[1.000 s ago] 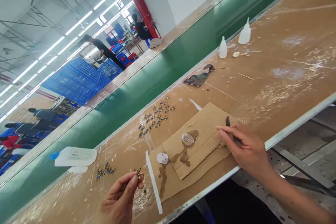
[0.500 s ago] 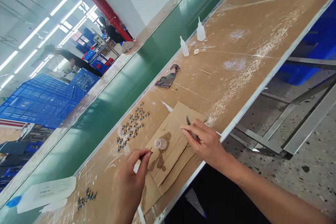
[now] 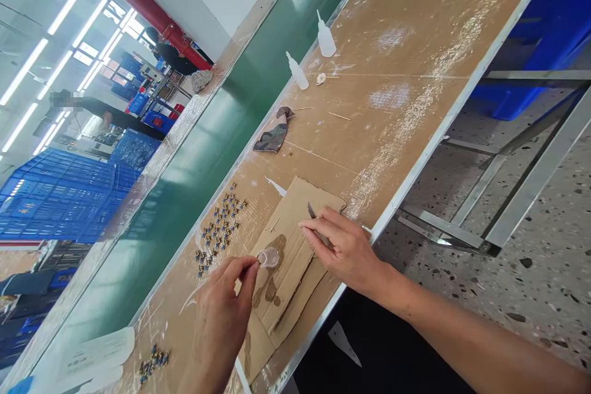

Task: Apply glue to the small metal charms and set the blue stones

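Cardboard [image 3: 301, 255] below, the left hand [image 3: 226, 308] (still pinched) has neared the cup [image 3: 270, 257].

One tilted head view looks forward and down across the workbench [image 3: 406, 37]

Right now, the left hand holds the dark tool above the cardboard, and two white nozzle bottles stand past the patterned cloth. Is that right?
Not quite: the hand is wrong. The head view shows the right hand holding the dark tool above the cardboard, while the left hand is at the small clear cup. Two white nozzle bottles stand past the patterned cloth.
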`<move>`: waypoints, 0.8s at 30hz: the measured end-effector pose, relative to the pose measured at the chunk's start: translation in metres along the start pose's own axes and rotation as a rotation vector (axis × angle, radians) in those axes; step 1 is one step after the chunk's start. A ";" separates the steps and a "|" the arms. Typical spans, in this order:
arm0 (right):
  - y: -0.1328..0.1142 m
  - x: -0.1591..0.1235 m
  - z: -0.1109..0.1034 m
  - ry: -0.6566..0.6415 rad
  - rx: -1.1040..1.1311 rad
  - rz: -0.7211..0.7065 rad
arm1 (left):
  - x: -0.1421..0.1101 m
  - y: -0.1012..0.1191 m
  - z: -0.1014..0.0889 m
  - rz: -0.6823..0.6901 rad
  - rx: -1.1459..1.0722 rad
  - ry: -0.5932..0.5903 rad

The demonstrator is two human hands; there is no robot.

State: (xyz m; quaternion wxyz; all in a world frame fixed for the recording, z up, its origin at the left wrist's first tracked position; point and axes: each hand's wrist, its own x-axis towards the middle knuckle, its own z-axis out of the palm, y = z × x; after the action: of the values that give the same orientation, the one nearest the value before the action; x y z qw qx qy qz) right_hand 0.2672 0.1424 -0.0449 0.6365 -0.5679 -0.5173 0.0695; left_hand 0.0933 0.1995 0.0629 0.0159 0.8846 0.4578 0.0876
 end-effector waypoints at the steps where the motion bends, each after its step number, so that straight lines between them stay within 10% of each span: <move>1: 0.000 0.000 0.000 0.004 0.002 0.000 | 0.001 0.000 0.000 0.010 0.004 0.005; 18: 0.001 0.000 0.000 0.029 0.009 -0.001 | 0.007 -0.001 0.002 0.045 0.000 -0.028; 24: 0.002 0.000 -0.001 0.033 0.009 0.001 | -0.013 0.003 -0.028 -0.228 -0.047 0.038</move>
State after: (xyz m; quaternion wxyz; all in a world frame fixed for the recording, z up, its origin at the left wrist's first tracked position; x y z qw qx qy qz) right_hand 0.2682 0.1422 -0.0464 0.6475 -0.5662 -0.5061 0.0628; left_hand 0.0839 0.1854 0.0894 0.0379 0.8244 0.5534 0.1127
